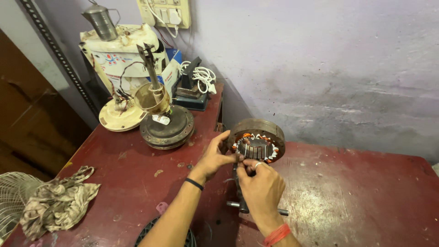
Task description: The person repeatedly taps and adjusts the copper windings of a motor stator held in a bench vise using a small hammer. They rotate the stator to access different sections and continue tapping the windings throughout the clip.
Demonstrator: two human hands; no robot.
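Copper-wound stator (257, 142), heavy, rigid; windings fragile. My left hand (214, 158) clasps its iron rim; right hand (260, 185) pinches near windings.

I have one view only, from the head camera, looking down and forward over the dark red desk (137, 183) toward the far lilac wall (320, 68). It sits close above my forearms, so nothing overlaps with another view.
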